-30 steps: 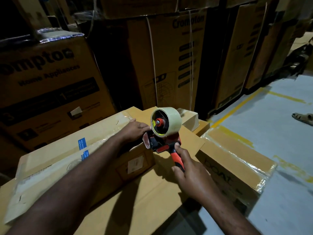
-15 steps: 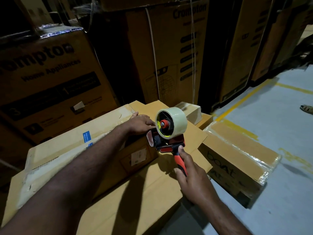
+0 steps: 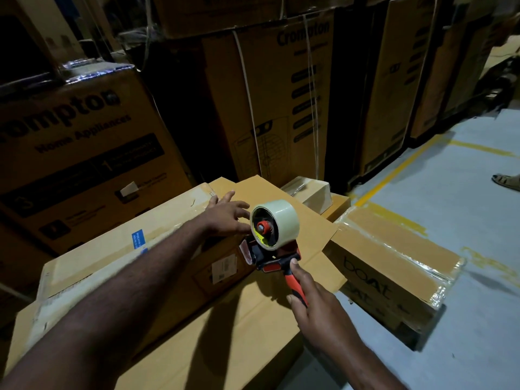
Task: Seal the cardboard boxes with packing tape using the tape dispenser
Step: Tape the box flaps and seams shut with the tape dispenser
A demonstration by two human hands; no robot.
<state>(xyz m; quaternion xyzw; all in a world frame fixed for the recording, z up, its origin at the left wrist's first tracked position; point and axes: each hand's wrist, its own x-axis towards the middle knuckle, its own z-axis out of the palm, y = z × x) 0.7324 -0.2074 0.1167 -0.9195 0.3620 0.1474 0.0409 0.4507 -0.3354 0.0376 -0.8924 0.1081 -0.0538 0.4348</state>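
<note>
My right hand (image 3: 315,308) grips the red and black handle of the tape dispenser (image 3: 274,243), whose pale tape roll stands upright at the right end of a long cardboard box (image 3: 118,257). That box lies on a larger flat carton (image 3: 230,333) and has clear tape along its top. My left hand (image 3: 225,215) is over the box's far right corner with its fingers spread, just left of the tape roll.
A taped "boat" box (image 3: 394,266) sits on the grey floor to the right, with a small box (image 3: 312,192) behind. Tall Crompton cartons (image 3: 281,102) wall off the back and left. Someone's sandalled foot (image 3: 506,181) shows at the right edge.
My left hand has let go of the dispenser's front and spread its fingers over the box corner. The dispenser has barely moved.
</note>
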